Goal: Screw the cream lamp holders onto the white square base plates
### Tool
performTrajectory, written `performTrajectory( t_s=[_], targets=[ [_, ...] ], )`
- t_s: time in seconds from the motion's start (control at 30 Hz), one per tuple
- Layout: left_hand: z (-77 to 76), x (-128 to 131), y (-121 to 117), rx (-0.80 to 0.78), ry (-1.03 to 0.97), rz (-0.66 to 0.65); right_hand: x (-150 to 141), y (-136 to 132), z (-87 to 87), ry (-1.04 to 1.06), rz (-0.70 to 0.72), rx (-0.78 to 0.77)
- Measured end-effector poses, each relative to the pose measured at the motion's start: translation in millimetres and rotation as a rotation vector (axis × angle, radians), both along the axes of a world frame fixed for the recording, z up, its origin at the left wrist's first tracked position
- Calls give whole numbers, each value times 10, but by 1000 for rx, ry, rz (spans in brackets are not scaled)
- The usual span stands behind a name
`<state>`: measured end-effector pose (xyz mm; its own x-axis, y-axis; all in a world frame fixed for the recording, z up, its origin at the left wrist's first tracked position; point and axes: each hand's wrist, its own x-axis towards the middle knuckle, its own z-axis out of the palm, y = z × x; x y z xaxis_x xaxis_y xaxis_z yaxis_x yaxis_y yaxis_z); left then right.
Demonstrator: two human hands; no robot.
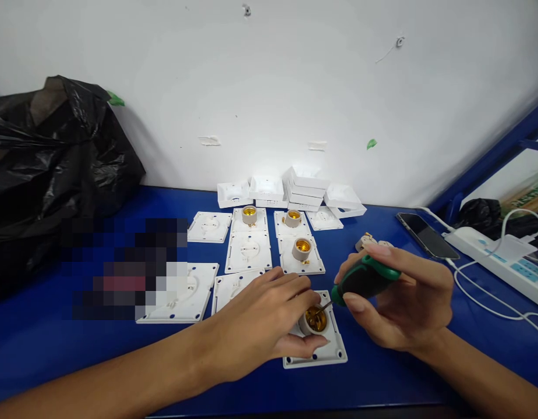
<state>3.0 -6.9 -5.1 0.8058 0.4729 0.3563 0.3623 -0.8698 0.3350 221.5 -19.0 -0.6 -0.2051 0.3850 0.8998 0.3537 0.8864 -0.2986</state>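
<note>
The left hand (275,311) clamps the lamp socket (316,320) on a white plate (333,340) on the blue bench (251,396); the right hand (409,297) is closed around a screwdriver (367,280), its shaft (325,307) inside the socket. Beyond lie more plates (262,261), three bearing sockets (301,250), then white boxes (308,181).

The right hand (415,294) held a screwdriver (367,280) into the near socket (318,323), which the left hand (266,317) gripped; boxes (306,189) stood far back.
</note>
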Motion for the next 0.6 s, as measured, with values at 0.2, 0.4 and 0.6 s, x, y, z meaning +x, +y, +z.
performTrajectory(
  t_s=[0.2,0.4,0.6],
  targets=[
    [-13,-2,4,6,-10,-12,3,17,11,47,34,48],
    [-46,5,23,12,-16,-24,10,10,5,65,36,44],
    [-22,-2,7,11,-12,-7,-3,9,36,30,40,27]
  ],
)
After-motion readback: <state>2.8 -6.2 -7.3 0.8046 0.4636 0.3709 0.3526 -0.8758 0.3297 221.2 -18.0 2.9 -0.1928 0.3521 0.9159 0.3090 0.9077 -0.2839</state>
